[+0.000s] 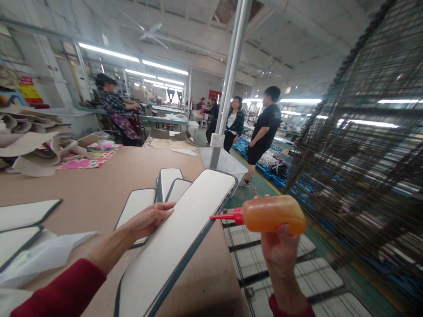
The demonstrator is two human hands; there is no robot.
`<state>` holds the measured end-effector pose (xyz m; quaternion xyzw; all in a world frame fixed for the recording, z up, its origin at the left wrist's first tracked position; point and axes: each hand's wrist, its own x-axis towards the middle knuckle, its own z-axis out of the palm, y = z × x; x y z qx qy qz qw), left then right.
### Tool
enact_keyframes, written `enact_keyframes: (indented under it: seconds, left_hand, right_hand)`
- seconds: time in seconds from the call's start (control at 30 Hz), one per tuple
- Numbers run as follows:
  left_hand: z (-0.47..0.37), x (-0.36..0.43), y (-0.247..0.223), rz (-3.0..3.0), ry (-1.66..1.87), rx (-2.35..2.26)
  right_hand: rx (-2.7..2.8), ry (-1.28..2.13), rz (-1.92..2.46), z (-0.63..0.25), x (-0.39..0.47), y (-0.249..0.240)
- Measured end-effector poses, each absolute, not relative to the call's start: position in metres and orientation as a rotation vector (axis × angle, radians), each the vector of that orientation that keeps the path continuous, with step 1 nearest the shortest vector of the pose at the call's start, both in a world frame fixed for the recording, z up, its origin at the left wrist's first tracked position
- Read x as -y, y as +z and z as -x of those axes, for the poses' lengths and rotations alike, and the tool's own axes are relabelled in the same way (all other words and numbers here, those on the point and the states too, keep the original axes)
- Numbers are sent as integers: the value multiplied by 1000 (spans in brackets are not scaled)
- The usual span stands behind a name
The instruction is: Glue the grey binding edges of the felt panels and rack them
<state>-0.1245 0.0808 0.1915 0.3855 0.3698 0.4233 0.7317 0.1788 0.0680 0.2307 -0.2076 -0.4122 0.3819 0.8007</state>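
My left hand (153,219) grips the left edge of a long white panel (185,229) with dark blue edging, thumb on its face and the other fingers mostly hidden underneath. The panel is tilted above the brown table. In my right hand (280,246) is a squeeze bottle (272,215) of amber liquid, held on its side. Its red nozzle (228,216) points left, and the tip is at the panel's right edge; whether it touches, I cannot tell. Behind the held panel, several similar white panels (137,204) lie on the table.
More edged panels (26,213) and thin white sheets (49,253) lie at left on the brown table (99,180). Fabric offcuts (36,145) are heaped behind. A metal post (231,75) stands ahead. Wire racks with panels (317,273) stand at right. Several people (266,123) are farther back.
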Motion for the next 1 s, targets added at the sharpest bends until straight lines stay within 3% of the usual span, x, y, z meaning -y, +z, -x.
enact_keyframes:
  seconds: [1.0]
  left_hand:
    - [116,-97,205,-860,976,-836]
  right_hand:
    - [901,903,398,-172,-64,223]
